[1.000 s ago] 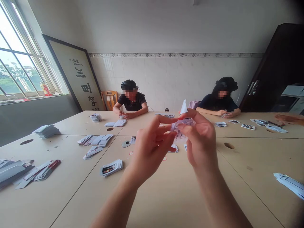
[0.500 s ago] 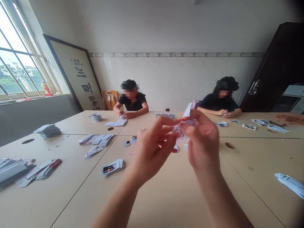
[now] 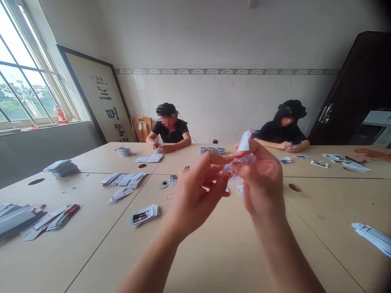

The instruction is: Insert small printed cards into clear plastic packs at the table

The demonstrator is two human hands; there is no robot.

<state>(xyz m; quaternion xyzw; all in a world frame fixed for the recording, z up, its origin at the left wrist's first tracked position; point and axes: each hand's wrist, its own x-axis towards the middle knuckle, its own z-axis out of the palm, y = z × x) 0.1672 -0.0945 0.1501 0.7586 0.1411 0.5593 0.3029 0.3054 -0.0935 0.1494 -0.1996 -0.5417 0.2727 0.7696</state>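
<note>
Both my hands are raised in front of me over the beige table [image 3: 214, 252]. My right hand [image 3: 262, 183] is closed on a small card [image 3: 241, 156] with a pale film; a white flap of it sticks up at the top. My left hand [image 3: 195, 191] pinches the same card from the left with thumb and forefinger, its other fingers curled. Most of the card is hidden behind my fingers.
Stacks and fans of cards lie around: a small stack [image 3: 143, 215] near left, fanned cards [image 3: 124, 181], piles at far left [image 3: 18, 221] and right edge [image 3: 371, 236]. Two people in black [image 3: 169, 130] [image 3: 282, 132] sit opposite handling cards. A dark cabinet [image 3: 357, 89] stands right.
My hands have stayed together on the card, with only small finger movement; the white flap has shifted slightly to the right. The view has drifted a little.
</note>
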